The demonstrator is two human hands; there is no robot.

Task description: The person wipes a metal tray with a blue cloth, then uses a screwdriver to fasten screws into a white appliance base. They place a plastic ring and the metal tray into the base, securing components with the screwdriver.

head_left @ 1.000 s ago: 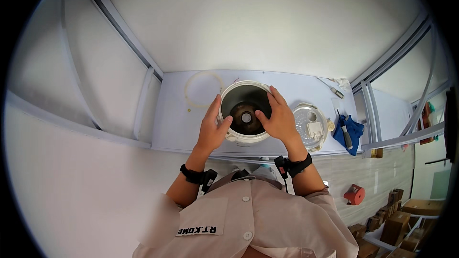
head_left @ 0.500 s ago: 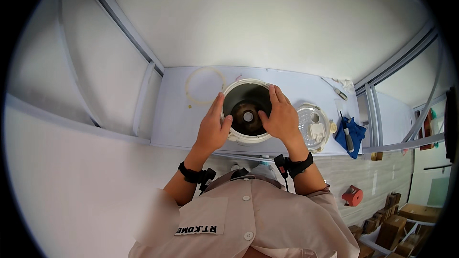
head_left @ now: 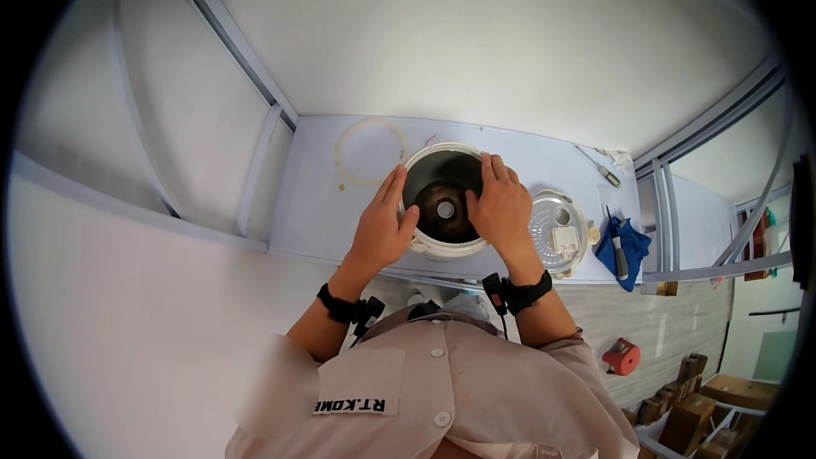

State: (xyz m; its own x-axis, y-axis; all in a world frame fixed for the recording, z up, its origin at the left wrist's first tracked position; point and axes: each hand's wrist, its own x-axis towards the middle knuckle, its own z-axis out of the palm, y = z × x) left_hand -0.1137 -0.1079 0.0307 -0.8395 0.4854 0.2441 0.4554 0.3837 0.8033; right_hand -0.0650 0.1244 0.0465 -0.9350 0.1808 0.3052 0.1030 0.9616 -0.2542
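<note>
A rice cooker body point(head_left: 448, 248) stands lidless on the white table, its round opening facing up. Down inside its grey wall is a brown-stained heating plate point(head_left: 430, 218) with a round metal piece at the centre. My left hand point(head_left: 384, 225) holds the left side of the rim, thumb at the inner edge and fingers along the outside. On the right side my right hand point(head_left: 501, 211) grips the rim, its thumb reaching over into the opening. Just right of that hand lies a round pale lid part point(head_left: 551, 214) with a perforated disc and a small white piece on it.
A thin cream ring point(head_left: 338, 160) lies at the back left of the white table point(head_left: 306, 204). To the right are a screwdriver point(head_left: 609, 176) and a blue cloth point(head_left: 629, 263) with another grey-handled tool point(head_left: 620, 262) on it. A red stool point(head_left: 623, 358) stands on the floor.
The view has shifted slightly, so the table and the things on it appear a little displaced. Both hands keep their places on the cooker's rim.
</note>
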